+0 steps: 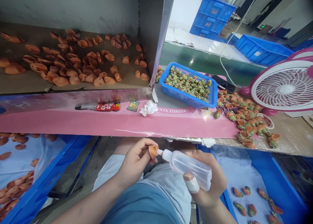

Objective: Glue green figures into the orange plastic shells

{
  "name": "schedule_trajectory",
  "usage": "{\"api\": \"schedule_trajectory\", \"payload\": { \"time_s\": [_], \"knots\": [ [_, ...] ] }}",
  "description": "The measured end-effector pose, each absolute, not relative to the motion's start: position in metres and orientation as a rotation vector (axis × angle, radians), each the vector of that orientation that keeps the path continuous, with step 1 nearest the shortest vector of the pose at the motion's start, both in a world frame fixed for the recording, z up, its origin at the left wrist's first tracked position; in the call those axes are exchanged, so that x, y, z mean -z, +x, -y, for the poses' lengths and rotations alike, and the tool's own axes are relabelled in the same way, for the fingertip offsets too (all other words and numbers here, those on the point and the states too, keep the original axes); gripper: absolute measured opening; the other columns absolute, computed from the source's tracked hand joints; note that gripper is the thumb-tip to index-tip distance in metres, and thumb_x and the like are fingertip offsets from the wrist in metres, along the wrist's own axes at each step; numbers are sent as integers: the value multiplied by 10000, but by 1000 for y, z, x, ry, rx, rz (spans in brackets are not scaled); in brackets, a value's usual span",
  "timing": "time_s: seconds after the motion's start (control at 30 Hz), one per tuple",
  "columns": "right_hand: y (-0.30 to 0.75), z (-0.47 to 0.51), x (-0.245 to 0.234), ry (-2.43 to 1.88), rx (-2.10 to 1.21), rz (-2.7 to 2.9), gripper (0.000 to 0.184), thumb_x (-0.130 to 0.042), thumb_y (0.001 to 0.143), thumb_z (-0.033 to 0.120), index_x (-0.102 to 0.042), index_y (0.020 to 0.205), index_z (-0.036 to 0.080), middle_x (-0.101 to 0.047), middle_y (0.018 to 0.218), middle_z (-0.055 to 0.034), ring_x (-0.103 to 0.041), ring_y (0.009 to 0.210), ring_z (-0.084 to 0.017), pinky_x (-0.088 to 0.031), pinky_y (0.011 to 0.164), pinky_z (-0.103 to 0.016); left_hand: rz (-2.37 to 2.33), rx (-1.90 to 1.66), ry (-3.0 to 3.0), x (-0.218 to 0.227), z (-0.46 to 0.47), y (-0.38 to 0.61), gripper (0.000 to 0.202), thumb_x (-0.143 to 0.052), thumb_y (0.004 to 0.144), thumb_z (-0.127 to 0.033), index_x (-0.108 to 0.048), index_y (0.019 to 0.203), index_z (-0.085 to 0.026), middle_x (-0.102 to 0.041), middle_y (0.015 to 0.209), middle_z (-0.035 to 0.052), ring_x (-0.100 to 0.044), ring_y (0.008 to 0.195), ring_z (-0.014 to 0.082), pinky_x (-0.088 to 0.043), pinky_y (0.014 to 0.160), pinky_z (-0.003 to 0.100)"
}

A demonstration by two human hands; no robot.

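Observation:
My left hand [134, 163] pinches a small orange shell-shaped piece [153, 151] over my lap. My right hand [207, 181] is wrapped round a clear plastic squeeze bottle [189, 167], thumb taped in white. The bottle's nozzle touches the orange piece. Both hands sit below the edge of the pink-topped bench [146, 123].
A cardboard shelf [24, 82] holds many loose orange pieces. A blue basket [189, 85] of green parts stands on the bench, beside a heap of joined orange-green pieces [246, 119] and a pink fan [285, 87]. Blue bins flank my knees, left [52, 178] and right [285, 181].

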State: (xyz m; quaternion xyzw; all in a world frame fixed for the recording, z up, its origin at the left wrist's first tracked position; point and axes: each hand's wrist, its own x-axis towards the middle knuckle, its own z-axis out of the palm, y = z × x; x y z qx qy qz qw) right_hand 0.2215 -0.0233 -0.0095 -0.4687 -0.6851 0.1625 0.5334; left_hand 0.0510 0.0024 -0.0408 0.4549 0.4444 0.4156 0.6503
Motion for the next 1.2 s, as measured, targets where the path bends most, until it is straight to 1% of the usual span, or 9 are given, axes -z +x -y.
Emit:
{"api": "schedule_trajectory", "payload": {
  "time_s": [0.17, 0.37, 0.5, 0.7, 0.83, 1.03, 1.2],
  "knots": [
    [219, 22, 7, -1117, -363, 1659, 260, -575, 706, 305, -507, 895, 141, -562, 663, -24, -529, 538, -131, -410, 420, -229, -992, -954, 1036, 43, -3, 50, 102, -452, 805, -138, -528, 848, -192, -563, 692, -36, -530, 553, 70, -432, 507, 183],
    [219, 23, 7, -1134, -378, 1669, 255, -564, 709, 315, -511, 898, 152, -563, 685, -34, -539, 561, -143, -427, 436, -241, -987, -963, 1028, 42, -5, 50, 111, -451, 803, -125, -530, 838, -194, -591, 713, -35, -532, 550, 64, -436, 508, 175],
    [219, 23, 7, -1126, -406, 1677, 248, -562, 707, 302, -508, 896, 150, -551, 683, -29, -523, 537, -128, -423, 427, -234, -984, -967, 1013, 42, -4, 50, 128, -443, 799, -106, -528, 836, -195, -617, 721, -32, -534, 542, 61, -433, 504, 169],
    [220, 23, 5, -1158, -345, 1702, 224, -541, 712, 313, -506, 869, 157, -536, 663, -12, -510, 507, -110, -406, 423, -221, -1007, -959, 995, 45, -4, 49, 132, -445, 791, -103, -527, 836, -195, -633, 733, -24, -541, 545, 67, -432, 501, 177],
    [221, 24, 5, -1151, -340, 1701, 227, -548, 705, 312, -509, 861, 153, -533, 659, -9, -498, 494, -100, -397, 414, -211, -1037, -950, 993, 44, -4, 48, 115, -445, 792, -119, -524, 831, -192, -639, 735, -19, -548, 549, 73, -436, 505, 184],
    [223, 25, 6, -1173, -319, 1696, 216, -552, 696, 312, -513, 844, 159, -541, 632, -7, -507, 486, -113, -397, 404, -218, -1071, -945, 992, 43, -6, 48, 69, -465, 787, -161, -521, 823, -177, -642, 733, -2, -555, 539, 87, -439, 502, 204],
    [225, 25, 6, -1171, -307, 1705, 214, -559, 683, 288, -511, 844, 156, -538, 626, -11, -486, 459, -105, -390, 385, -217, -1073, -944, 994, 44, -7, 48, 80, -455, 787, -161, -516, 837, -174, -638, 745, 10, -558, 552, 96, -441, 511, 217]
  ]
}}
